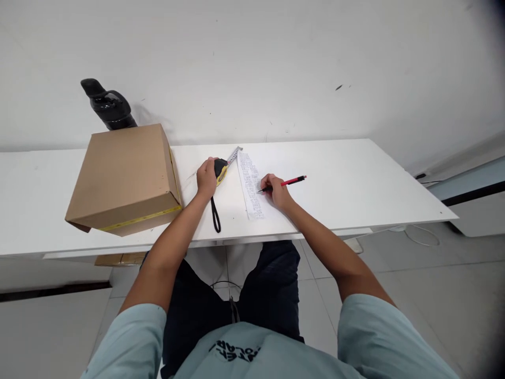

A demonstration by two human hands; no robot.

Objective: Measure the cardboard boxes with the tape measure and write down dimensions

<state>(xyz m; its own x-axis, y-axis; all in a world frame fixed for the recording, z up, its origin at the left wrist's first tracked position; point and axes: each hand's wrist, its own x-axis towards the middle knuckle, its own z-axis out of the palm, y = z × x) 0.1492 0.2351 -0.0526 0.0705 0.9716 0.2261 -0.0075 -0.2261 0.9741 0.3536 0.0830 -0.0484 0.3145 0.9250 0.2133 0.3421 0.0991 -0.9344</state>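
My left hand (206, 178) is closed around a black and yellow tape measure (221, 169). A short length of its blade sticks out toward the top of a paper strip, and a black wrist strap hangs from it onto the table. The narrow white paper (250, 184) is covered in small handwriting. My right hand (277, 190) grips a red and black pen (294, 180), its tip at the paper's right edge. Left of my left hand sits a closed brown cardboard box (126, 171) with yellow tape along its lower edges.
A black bottle (112, 108) stands behind the box, near the white wall (252, 68). The white table (355, 184) runs along that wall. Another piece of cardboard (120, 259) shows below the table, and a pale cable (424, 237) lies on the floor at right.
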